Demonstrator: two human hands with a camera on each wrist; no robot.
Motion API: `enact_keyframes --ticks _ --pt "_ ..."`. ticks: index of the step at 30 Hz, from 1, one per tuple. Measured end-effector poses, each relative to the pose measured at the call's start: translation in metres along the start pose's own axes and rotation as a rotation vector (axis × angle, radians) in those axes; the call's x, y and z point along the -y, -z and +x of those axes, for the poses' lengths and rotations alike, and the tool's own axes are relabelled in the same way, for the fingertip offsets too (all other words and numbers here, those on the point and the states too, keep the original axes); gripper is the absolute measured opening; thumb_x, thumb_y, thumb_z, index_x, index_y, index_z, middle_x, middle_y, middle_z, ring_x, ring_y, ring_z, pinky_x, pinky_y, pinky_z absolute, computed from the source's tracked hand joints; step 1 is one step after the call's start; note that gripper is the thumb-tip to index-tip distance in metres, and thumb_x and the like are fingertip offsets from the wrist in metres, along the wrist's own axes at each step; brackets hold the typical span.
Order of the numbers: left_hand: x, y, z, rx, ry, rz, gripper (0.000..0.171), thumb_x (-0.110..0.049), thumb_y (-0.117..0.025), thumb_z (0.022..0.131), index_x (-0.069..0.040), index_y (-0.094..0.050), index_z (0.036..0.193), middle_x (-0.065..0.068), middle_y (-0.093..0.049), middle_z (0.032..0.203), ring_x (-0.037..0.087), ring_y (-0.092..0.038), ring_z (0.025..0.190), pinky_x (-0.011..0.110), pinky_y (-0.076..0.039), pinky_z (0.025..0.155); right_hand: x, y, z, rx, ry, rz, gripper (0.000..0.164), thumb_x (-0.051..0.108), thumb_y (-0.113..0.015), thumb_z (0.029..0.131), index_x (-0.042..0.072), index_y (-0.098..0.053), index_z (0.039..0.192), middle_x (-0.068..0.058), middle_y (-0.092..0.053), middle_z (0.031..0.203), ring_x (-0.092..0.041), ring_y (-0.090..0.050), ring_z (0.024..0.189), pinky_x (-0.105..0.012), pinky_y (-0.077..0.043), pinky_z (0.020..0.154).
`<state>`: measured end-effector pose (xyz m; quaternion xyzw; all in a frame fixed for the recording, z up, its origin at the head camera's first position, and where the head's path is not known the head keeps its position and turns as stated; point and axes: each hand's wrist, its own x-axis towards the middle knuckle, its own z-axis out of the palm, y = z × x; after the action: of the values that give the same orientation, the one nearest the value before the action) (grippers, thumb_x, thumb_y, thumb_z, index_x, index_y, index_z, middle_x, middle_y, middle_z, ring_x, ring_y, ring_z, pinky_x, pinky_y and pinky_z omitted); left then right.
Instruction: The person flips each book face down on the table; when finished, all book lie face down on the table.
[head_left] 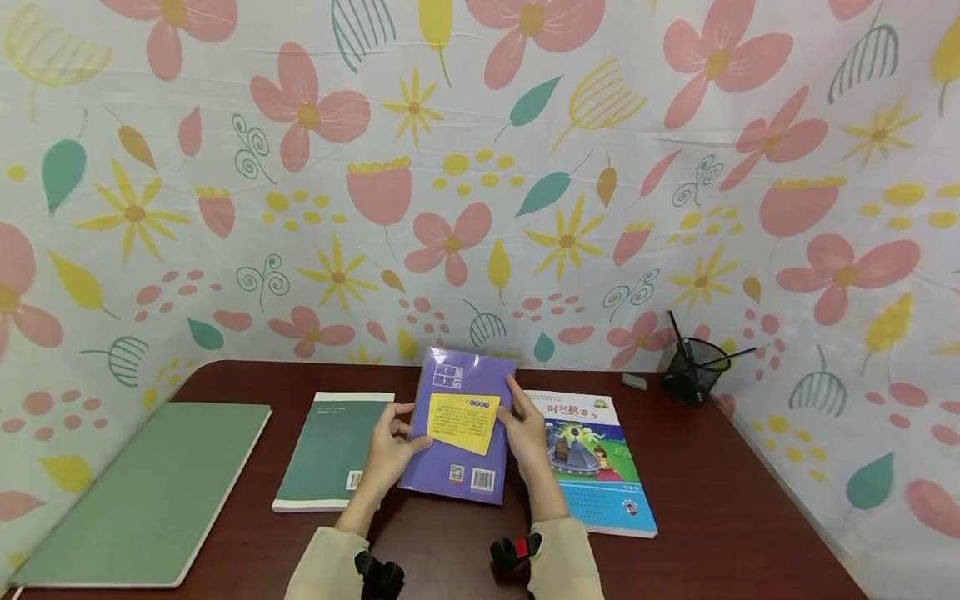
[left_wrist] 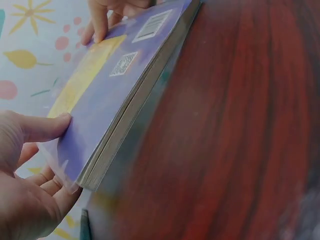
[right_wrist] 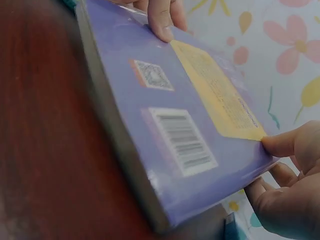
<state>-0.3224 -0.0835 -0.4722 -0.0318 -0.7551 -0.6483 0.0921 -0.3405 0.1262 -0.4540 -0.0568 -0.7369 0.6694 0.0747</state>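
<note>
Purple book (head_left: 463,429) held in both hands

The left hand (head_left: 392,446) and right hand (head_left: 528,437) clamp opposite sides, raised above the table (head_left: 720,500) between a green book (head_left: 322,450) and a storybook (head_left: 592,450). Wrist views expose the page edges (left_wrist: 135,107); only the head view shows the table's right edge, with room beside the storybook.

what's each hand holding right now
Left hand: holding the purple book, thumb on its cover.
Right hand: holding the same book by its opposite edge.
</note>
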Motion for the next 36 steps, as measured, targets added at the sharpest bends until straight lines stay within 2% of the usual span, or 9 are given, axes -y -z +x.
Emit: enact_keyframes --ticks 4,9,12,17,24,28,36 --pt "0.004 0.001 -0.001 -0.005 -0.003 0.02 0.053 0.006 -0.076 0.076 0.002 -0.055 0.124 0.018 -0.063 0.077 0.014 -0.055 0.061 0.024 -0.047 0.058 -0.007 -0.002 0.0 0.023 0.026 -0.046 0.06 0.004 -0.055 0.096 0.022 -0.039 0.151 -0.017 -0.033 0.156 -0.036 -0.034 0.143 -0.052 -0.036 0.113" --pt "0.006 0.002 -0.002 0.021 0.026 0.036 0.055 0.003 -0.078 0.074 0.004 -0.054 0.123 0.012 -0.06 0.071 0.013 -0.053 0.062 0.023 -0.044 0.057 -0.018 -0.004 0.0 0.107 0.005 -0.069 0.07 -0.002 -0.051 0.091 0.019 -0.03 0.154 -0.016 -0.023 0.161 -0.039 -0.02 0.149 -0.053 -0.023 0.119" --pt "0.007 0.002 -0.003 0.032 0.056 0.046 0.055 0.003 -0.079 0.074 0.004 -0.054 0.123 0.009 -0.058 0.07 0.013 -0.052 0.061 0.024 -0.045 0.055 -0.025 -0.005 0.001 0.14 -0.019 -0.089 0.073 -0.002 -0.05 0.089 0.017 -0.027 0.155 -0.016 -0.021 0.162 -0.039 -0.016 0.15 -0.054 -0.02 0.12" --pt "0.009 0.0 -0.005 0.054 0.071 0.07 0.055 0.001 -0.079 0.074 0.005 -0.053 0.122 0.01 -0.058 0.07 0.014 -0.053 0.059 0.026 -0.046 0.054 -0.03 -0.005 0.002 0.134 -0.025 -0.101 0.07 -0.002 -0.051 0.09 0.012 -0.028 0.155 -0.019 -0.022 0.161 -0.039 -0.016 0.149 -0.054 -0.019 0.12" --pt "0.012 -0.001 -0.005 0.075 0.067 0.146 0.054 -0.006 -0.08 0.076 0.002 -0.052 0.121 0.004 -0.051 0.067 0.014 -0.048 0.059 0.025 -0.042 0.054 -0.034 -0.006 0.004 0.122 0.003 -0.138 0.065 -0.006 -0.048 0.092 0.005 -0.029 0.153 -0.018 -0.018 0.162 -0.04 -0.012 0.15 -0.054 -0.015 0.121" --pt "0.013 0.0 -0.005 0.082 0.075 0.163 0.054 -0.007 -0.08 0.076 0.001 -0.052 0.121 0.003 -0.049 0.067 0.014 -0.046 0.058 0.025 -0.041 0.052 -0.035 -0.01 0.003 0.112 0.009 -0.156 0.065 -0.009 -0.047 0.091 0.004 -0.029 0.153 -0.02 -0.021 0.161 -0.04 -0.014 0.149 -0.054 -0.017 0.12" --pt "0.017 0.003 -0.003 0.131 0.044 0.237 0.052 -0.011 -0.078 0.08 0.001 -0.051 0.123 0.003 -0.048 0.062 0.014 -0.045 0.045 0.024 -0.041 0.043 -0.034 -0.014 0.002 0.082 0.025 -0.188 0.066 -0.014 -0.041 0.088 0.003 -0.032 0.152 -0.025 -0.028 0.157 -0.045 -0.02 0.146 -0.058 -0.023 0.117"
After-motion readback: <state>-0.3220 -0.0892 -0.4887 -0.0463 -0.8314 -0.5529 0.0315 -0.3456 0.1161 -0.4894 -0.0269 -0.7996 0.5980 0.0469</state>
